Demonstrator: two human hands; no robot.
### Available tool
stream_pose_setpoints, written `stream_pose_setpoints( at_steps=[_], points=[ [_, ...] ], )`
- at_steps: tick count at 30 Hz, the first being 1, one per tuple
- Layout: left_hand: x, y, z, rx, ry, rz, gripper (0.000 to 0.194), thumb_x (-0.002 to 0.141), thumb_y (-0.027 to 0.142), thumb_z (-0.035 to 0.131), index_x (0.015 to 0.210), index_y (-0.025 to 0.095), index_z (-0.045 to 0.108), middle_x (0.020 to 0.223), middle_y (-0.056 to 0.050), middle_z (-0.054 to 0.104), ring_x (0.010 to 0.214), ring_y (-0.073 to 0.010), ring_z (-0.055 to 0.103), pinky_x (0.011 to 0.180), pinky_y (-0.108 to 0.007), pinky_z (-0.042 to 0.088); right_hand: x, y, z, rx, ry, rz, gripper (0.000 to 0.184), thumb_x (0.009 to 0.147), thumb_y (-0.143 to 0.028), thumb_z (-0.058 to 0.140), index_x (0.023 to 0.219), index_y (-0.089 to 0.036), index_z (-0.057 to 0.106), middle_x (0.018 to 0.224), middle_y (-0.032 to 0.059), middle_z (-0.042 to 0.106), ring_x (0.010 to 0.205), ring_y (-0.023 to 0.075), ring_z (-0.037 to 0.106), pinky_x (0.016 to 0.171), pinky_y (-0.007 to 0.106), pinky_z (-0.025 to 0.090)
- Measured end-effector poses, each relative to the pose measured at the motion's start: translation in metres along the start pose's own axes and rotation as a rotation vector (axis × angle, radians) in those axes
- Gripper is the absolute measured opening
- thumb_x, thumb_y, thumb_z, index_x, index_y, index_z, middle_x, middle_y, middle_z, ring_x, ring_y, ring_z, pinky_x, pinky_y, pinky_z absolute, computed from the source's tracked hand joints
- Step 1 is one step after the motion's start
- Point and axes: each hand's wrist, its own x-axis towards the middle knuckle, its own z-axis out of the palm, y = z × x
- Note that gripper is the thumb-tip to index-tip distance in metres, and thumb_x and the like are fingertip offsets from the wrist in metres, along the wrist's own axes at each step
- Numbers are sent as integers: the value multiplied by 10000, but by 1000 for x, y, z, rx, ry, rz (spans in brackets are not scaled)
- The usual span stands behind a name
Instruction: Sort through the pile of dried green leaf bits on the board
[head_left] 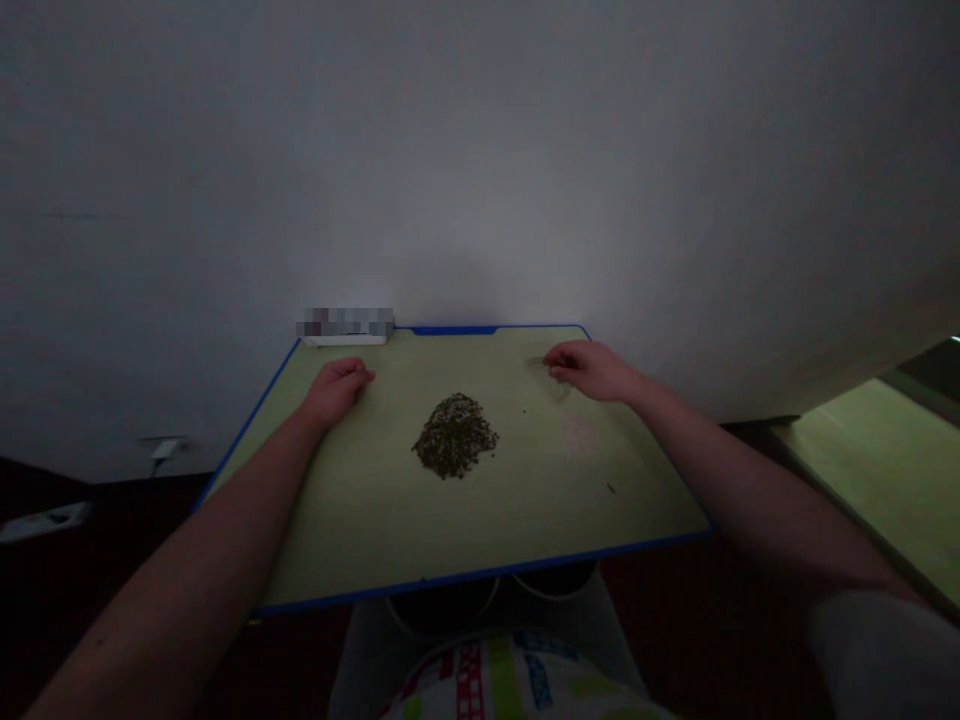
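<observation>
On the table (pixel 360 520), granules (pixel 454 440) (dark pile)

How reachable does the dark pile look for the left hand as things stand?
Probably yes: the left hand is close by the dark pile, and just tabletop shows between them. Its fingers look curled, so they may need to open.

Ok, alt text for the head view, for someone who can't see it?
A heap of small dark pieces lies on a pale, blue-edged table. The person's left grip is curled to the heap's left; the right grip, also bent, is to its right, though too dim to tell whether it holds anything.
</observation>
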Motion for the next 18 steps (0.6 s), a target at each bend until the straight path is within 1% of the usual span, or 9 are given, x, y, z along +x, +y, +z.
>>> stream_pose_setpoints(
  at_steps=[1,2,4,6,9,14,18],
  points=[
    [0,0,0,-15,-4,-18,275,665,331,560,503,195,384,409,58,341,388,-75,286,400,-237,218,14,2,4,9,-133,54,210,805,-195,525,941,-130,671,748,44,685,630,130,593,577,233,437],
    [0,0,0,-30,-11,-32,272,660,329,565,506,194,386,415,59,346,393,-73,290,403,-234,220,25,4,9,18,-224,107,241,798,-173,510,974,-123,667,756,46,688,628,123,593,577,224,429],
    [0,0,0,-44,-14,-47,275,651,324,573,506,191,380,419,62,345,398,-69,293,410,-231,221,40,5,20,13,-274,123,253,759,-148,525,954,-106,681,769,64,698,631,127,596,575,224,419],
    [0,1,0,-55,-13,-56,281,651,317,576,505,189,372,413,67,337,397,-65,283,413,-230,218,44,3,30,5,-295,108,251,722,-129,541,917,-111,698,810,74,708,672,141,605,594,229,416],
    [0,2,1,-64,-16,-71,266,654,304,575,511,186,383,408,72,334,394,-61,271,413,-230,206,36,-7,39,6,-330,70,267,706,-130,546,920,-128,706,851,69,715,718,157,613,616,235,414],
    [0,4,1,-57,-13,-67,254,660,300,567,516,184,393,399,72,341,387,-57,276,415,-229,203,10,-31,42,13,-381,19,268,710,-142,535,914,-120,708,821,69,709,688,155,600,602,239,399],
    [0,3,1,-47,-10,-71,238,648,289,566,516,185,398,393,70,345,381,-59,278,412,-231,203,-8,-43,43,11,-361,29,251,722,-142,523,889,-130,710,801,64,703,651,137,579,574,232,373]
  ],
)
